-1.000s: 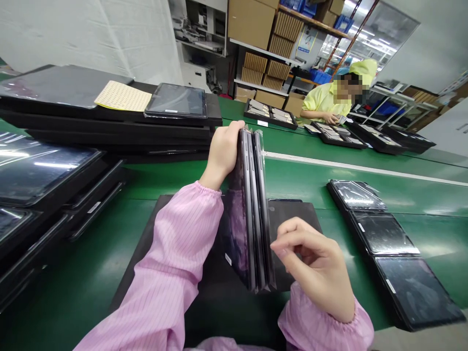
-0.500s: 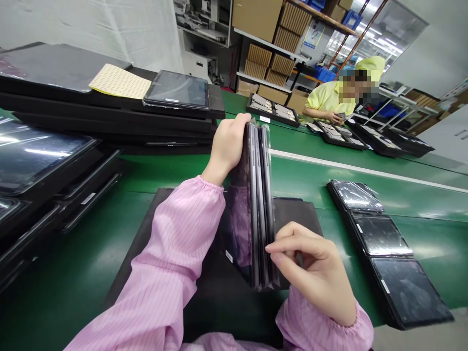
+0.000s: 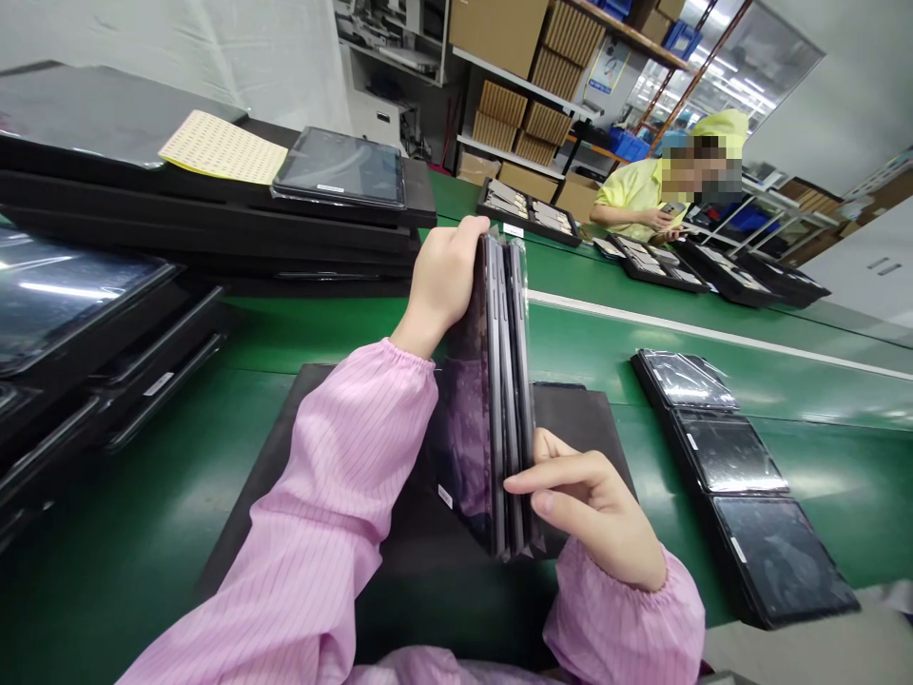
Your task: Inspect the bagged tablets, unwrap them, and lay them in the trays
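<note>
My left hand (image 3: 446,271) is closed around the upper end of three film-wrapped tablets (image 3: 492,409), held upright side by side with their edges facing me. The leftmost screen carries a small white label near its bottom. My right hand (image 3: 592,509) is beside their lower part. Its index finger points out and touches the tablet edges; the thumb is apart from it, and no object shows in this hand. Below the tablets lies a black foam tray (image 3: 278,504) on the green table (image 3: 285,328).
To the right, three wrapped tablets lie in a long black tray (image 3: 706,514). Stacked black trays (image 3: 342,243) with tablets and a yellow sticker sheet (image 3: 221,147) stand at the left. Across the table a person in yellow (image 3: 634,200) holds a small device near trays of parts (image 3: 656,262).
My right hand has moved slightly left, its index finger shifting across the tablet edges. My left hand keeps its hold. The person opposite has raised the small device.
</note>
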`<act>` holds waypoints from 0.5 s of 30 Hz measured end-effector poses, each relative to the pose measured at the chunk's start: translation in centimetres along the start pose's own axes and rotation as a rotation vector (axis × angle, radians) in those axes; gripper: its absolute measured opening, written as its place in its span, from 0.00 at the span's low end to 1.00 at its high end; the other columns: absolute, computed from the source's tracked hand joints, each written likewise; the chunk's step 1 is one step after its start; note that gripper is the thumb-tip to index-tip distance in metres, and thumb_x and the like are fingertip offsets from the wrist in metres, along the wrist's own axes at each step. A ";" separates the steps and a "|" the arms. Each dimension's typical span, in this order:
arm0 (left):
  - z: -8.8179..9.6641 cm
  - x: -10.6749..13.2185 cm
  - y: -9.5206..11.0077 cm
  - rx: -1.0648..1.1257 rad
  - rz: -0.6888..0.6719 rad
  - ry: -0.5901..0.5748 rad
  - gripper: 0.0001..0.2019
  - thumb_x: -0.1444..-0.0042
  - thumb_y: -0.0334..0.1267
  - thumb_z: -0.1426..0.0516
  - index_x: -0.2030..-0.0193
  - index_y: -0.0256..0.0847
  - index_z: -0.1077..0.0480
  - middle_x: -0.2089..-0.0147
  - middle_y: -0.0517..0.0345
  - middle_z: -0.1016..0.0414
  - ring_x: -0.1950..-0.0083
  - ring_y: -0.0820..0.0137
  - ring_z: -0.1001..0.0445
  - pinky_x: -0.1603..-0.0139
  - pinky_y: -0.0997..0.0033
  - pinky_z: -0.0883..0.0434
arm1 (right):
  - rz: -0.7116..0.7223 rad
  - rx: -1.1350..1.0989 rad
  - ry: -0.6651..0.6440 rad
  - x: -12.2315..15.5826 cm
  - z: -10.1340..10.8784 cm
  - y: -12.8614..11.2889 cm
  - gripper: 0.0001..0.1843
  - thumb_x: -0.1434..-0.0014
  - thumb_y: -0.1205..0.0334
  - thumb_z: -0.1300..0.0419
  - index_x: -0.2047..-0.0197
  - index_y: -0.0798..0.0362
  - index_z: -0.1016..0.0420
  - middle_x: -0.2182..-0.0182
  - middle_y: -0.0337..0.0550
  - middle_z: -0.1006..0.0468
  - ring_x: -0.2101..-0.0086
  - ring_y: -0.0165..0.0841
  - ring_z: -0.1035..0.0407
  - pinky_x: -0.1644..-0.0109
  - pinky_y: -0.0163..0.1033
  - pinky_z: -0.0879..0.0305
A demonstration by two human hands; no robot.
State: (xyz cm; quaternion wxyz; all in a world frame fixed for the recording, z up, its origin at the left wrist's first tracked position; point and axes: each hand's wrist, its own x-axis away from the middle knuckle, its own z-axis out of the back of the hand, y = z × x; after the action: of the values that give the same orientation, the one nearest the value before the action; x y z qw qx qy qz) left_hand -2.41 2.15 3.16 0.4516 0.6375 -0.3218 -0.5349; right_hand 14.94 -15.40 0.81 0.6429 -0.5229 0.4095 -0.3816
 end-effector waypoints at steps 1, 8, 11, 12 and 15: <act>0.0 0.0 0.0 0.014 0.005 0.006 0.18 0.37 0.38 0.45 0.79 0.44 0.38 0.77 0.60 0.31 0.60 0.65 0.23 0.58 0.68 0.30 | -0.011 0.006 0.006 -0.1 0.0 0.0 0.07 0.40 0.54 0.32 0.60 0.40 0.12 0.78 0.36 0.41 0.73 0.31 0.44 0.69 0.38 0.40; -0.3 0.1 0.2 0.094 0.049 0.029 0.19 0.38 0.36 0.43 0.80 0.43 0.40 0.77 0.61 0.31 0.61 0.67 0.24 0.60 0.70 0.32 | -0.020 0.075 0.058 -0.2 0.0 0.0 0.06 0.42 0.58 0.33 0.64 0.42 0.12 0.79 0.36 0.39 0.73 0.31 0.43 0.69 0.38 0.41; -0.2 0.1 0.5 0.074 0.046 0.013 0.20 0.37 0.36 0.44 0.81 0.43 0.42 0.78 0.61 0.33 0.62 0.68 0.25 0.60 0.70 0.32 | -0.005 0.062 0.064 -0.2 0.1 0.2 0.06 0.42 0.60 0.33 0.64 0.43 0.12 0.78 0.36 0.39 0.73 0.31 0.43 0.69 0.38 0.40; -0.2 0.2 0.6 0.067 0.043 0.012 0.21 0.37 0.35 0.45 0.82 0.43 0.42 0.78 0.61 0.33 0.62 0.68 0.25 0.60 0.70 0.32 | 0.003 0.051 0.064 -0.3 0.1 0.2 0.07 0.42 0.61 0.33 0.64 0.43 0.12 0.79 0.36 0.39 0.73 0.31 0.43 0.69 0.37 0.41; -0.1 0.3 0.8 0.062 0.038 0.015 0.21 0.37 0.35 0.44 0.82 0.43 0.42 0.78 0.61 0.33 0.61 0.68 0.25 0.59 0.71 0.32 | 0.017 0.018 0.053 -0.5 0.0 0.3 0.08 0.45 0.64 0.33 0.65 0.43 0.12 0.79 0.35 0.38 0.74 0.30 0.42 0.70 0.37 0.43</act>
State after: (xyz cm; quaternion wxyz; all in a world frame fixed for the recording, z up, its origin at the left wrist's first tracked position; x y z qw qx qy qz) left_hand -2.21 1.64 3.77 0.4439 0.6491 -0.3468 -0.5111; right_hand 14.77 -14.88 0.59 0.6398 -0.5030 0.4276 -0.3935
